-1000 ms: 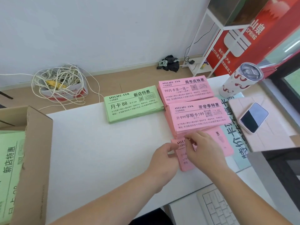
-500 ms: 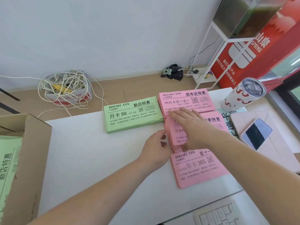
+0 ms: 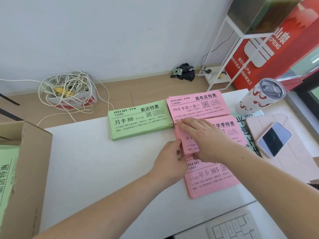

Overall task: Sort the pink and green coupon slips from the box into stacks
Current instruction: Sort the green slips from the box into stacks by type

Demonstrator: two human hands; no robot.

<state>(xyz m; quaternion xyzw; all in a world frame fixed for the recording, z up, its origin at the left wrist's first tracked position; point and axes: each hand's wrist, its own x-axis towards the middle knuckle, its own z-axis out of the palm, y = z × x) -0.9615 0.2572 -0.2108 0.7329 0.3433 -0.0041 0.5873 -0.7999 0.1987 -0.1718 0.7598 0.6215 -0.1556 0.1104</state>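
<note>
Four slip stacks lie on the white table (image 3: pixel 89 163): a green stack (image 3: pixel 139 119), a far pink stack (image 3: pixel 196 105), a middle pink stack (image 3: pixel 231 133) and a near pink stack (image 3: pixel 210 181). My right hand (image 3: pixel 202 135) rests flat on the middle pink stack, fingers straight and pointing left. My left hand (image 3: pixel 170 156) touches that stack's left edge with its fingertips and thumb. The cardboard box (image 3: pixel 29 169) stands at the left with green slips (image 3: pixel 6 173) inside.
A patterned tumbler (image 3: pixel 259 99) stands at the back right. A phone (image 3: pixel 274 139) lies on a pink tablet cover (image 3: pixel 296 163). A keyboard (image 3: pixel 231 226) is at the near edge. Beyond the table are a box of tangled cable (image 3: pixel 69 90) and a white rack (image 3: pixel 222 66).
Both hands left the near pink stack and moved up to the middle pink stack. The right hand lies flat on it; the left hand has closed in against its left edge.
</note>
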